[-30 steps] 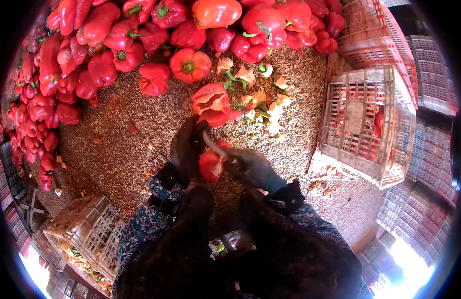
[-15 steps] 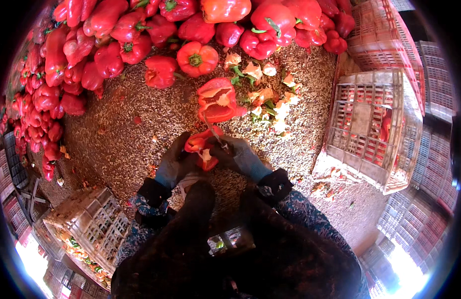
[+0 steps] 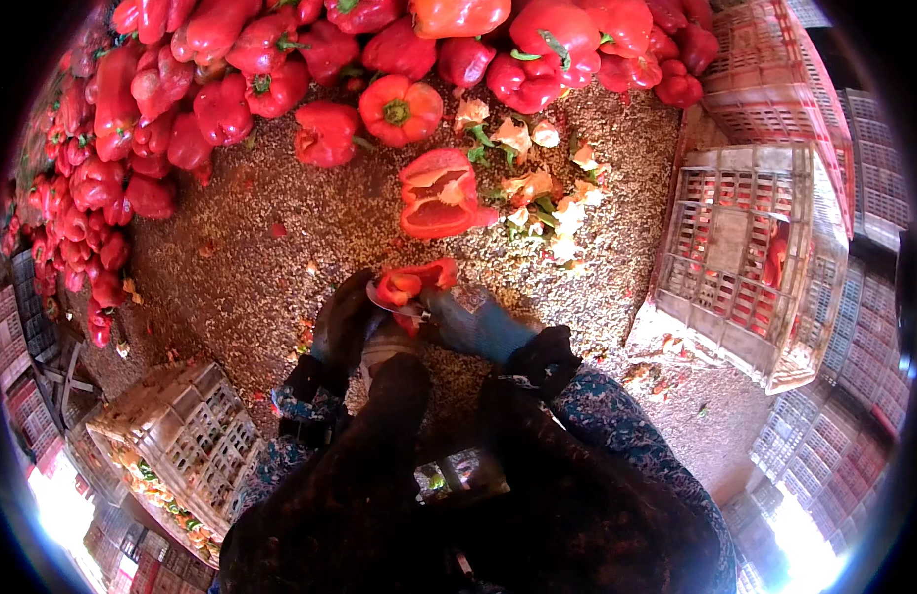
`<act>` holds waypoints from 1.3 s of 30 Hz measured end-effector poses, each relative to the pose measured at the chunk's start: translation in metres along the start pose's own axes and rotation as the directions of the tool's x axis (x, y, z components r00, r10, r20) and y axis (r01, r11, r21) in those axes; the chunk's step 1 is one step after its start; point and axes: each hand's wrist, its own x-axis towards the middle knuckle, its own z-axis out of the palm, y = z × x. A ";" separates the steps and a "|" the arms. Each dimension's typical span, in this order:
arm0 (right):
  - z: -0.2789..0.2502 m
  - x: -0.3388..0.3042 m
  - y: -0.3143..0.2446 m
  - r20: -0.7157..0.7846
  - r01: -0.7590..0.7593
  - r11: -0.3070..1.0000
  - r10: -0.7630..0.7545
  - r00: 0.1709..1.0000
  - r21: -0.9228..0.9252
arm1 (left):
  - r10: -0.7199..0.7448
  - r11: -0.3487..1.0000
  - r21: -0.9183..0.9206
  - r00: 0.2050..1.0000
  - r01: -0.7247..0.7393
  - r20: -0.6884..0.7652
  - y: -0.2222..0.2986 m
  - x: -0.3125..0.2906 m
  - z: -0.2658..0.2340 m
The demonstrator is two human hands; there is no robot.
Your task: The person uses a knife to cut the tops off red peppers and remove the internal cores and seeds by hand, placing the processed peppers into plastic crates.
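Both our gloved hands have lifted the pepper (image 3: 411,285) forward; left hand (image 3: 345,322) and right hand (image 3: 468,325) grip its slippery, soft, hollow flesh

Two gloved hands, left (image 3: 345,327) and right (image 3: 468,322), meet on one cut pepper (image 3: 411,284). Just beyond that pepper lies one opened pepper half (image 3: 439,193). Farther beyond it, whole peppers (image 3: 399,107) are heaped, too many to count. Right of the cut pepper stands one crate (image 3: 746,252); left and nearer, one crate (image 3: 171,436). More crates are stacked at the rim, uncountable.
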 end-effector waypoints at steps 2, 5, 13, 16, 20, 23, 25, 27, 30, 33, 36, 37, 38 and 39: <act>-0.015 -0.005 -0.005 -0.081 -0.043 0.982 0.058 0.995 0.182 | -0.046 0.996 -0.077 0.997 0.050 0.056 0.005 -0.006 0.000; -0.044 -0.014 -0.019 0.045 -0.243 0.807 0.260 0.965 0.539 | -0.142 0.848 -0.478 0.967 0.229 0.211 0.017 -0.012 0.004; -0.069 -0.013 -0.044 -0.042 -0.128 0.708 0.217 0.975 0.694 | -0.088 0.916 -0.278 0.819 0.291 0.567 0.032 0.005 0.022; -0.077 -0.016 -0.043 0.003 -0.129 0.624 0.200 0.980 0.771 | 0.101 0.983 0.060 0.776 -0.176 0.622 0.028 0.005 0.020; -0.089 -0.014 -0.050 0.302 -0.391 0.240 0.335 0.893 0.889 | -0.151 0.804 -0.410 0.815 0.430 0.559 0.024 -0.007 0.023; -0.101 -0.013 -0.057 0.291 -0.339 0.106 0.317 0.903 0.935 | -0.155 0.560 -0.660 0.846 0.500 0.510 0.030 -0.007 0.029; -0.112 -0.016 -0.060 0.189 -0.218 0.028 0.396 0.899 0.976 | -0.113 0.458 -0.753 0.871 0.472 0.478 0.037 -0.004 0.032; -0.125 -0.025 -0.060 0.113 -0.076 -0.087 0.570 0.814 0.993 | -0.016 0.348 -0.822 0.880 0.450 0.475 0.043 0.000 0.032; -0.131 -0.030 -0.062 -0.005 -0.341 0.471 0.592 0.806 0.813 | 0.003 0.343 -0.819 0.872 0.460 0.490 0.042 0.003 0.031; -0.115 -0.015 -0.071 -0.032 -0.256 0.681 0.379 0.925 0.686 | -0.046 0.407 -0.747 0.829 0.526 0.558 0.031 0.002 0.028; -0.092 0.005 -0.075 -0.114 -0.108 0.775 0.225 0.968 0.623 | 0.093 0.882 -0.437 0.842 0.179 0.531 0.019 0.003 0.021; -0.087 0.008 -0.075 -0.132 -0.079 0.761 0.212 0.968 0.643 | 0.169 0.972 -0.230 0.830 -0.050 0.531 0.017 0.004 0.019; -0.084 0.008 -0.073 -0.149 -0.054 0.748 0.201 0.968 0.661 | 0.140 0.977 -0.209 0.830 -0.029 0.540 0.017 0.007 0.018; -0.083 0.006 -0.071 -0.129 -0.077 0.751 0.212 0.969 0.656 | 0.112 0.982 -0.191 0.828 -0.006 0.549 0.017 0.010 0.018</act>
